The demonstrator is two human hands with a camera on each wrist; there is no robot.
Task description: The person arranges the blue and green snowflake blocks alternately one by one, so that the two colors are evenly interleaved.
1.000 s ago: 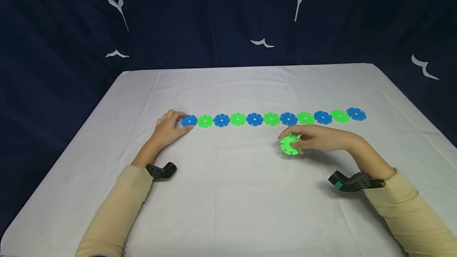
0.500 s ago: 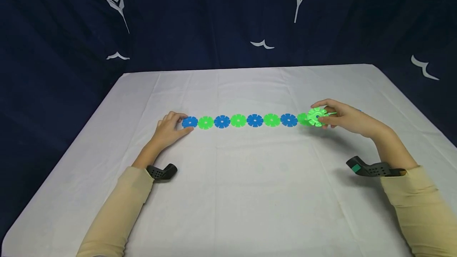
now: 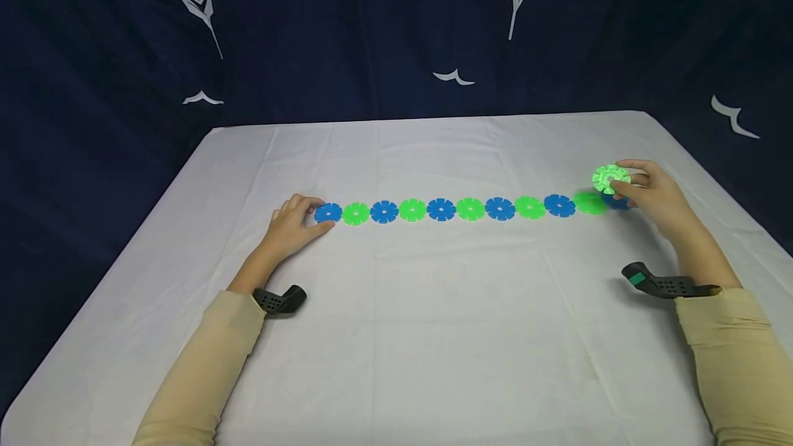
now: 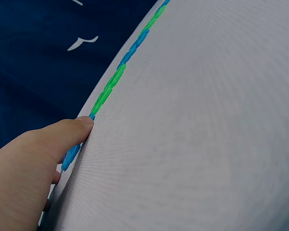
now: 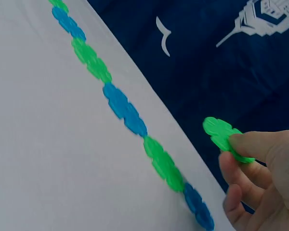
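A row of blue and green notched plastic discs, shaped like snowflakes, lies across the table in alternating colours. At its left end my left hand [image 3: 292, 227] pinches the first blue disc [image 3: 328, 212] between thumb and fingers; its thumb overlaps that disc in the left wrist view. My right hand [image 3: 659, 198] pinches a loose green disc [image 3: 610, 179], held above the right end of the row. Under it are the last green disc [image 3: 590, 203] and the last blue disc [image 3: 615, 201], partly hidden by the hand. The right wrist view shows the held green disc [image 5: 221, 134] between thumb and fingers.
A white cloth covers the table [image 3: 434, 336]. Behind its far edge hangs a dark blue curtain [image 3: 347, 33] with white feather and bird prints. Each wrist wears a black camera band, one on the left [image 3: 280, 300] and one on the right [image 3: 665, 284].
My right hand has carried the green disc rightward and away from me, from in front of the row to above its right end. The left hand has stayed in place.
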